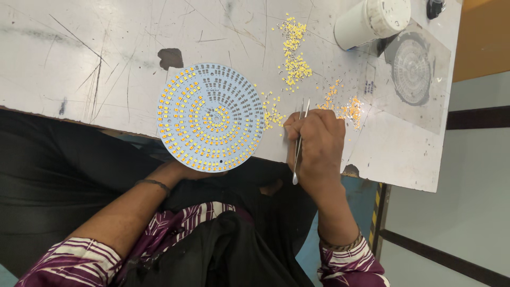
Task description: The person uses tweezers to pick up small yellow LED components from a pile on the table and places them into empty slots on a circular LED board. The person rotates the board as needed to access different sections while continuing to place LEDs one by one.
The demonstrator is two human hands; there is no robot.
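A round pale-blue circuit board (pixel 211 117) with rings of small yellow chips lies half over the near edge of the scratched white table (pixel 79 58). My left hand (pixel 187 171) is under the board's near rim and holds it up; most of that hand is hidden. My right hand (pixel 314 144) grips metal tweezers (pixel 299 139), their tips pointing at the loose yellow chips (pixel 272 112) just right of the board.
More yellow chips (pixel 294 53) are scattered in piles toward the far side and at the right (pixel 348 108). A white plastic jar (pixel 372 20) lies at the far right, beside a grey stencil plate (pixel 413 72). The table's right edge drops to the floor.
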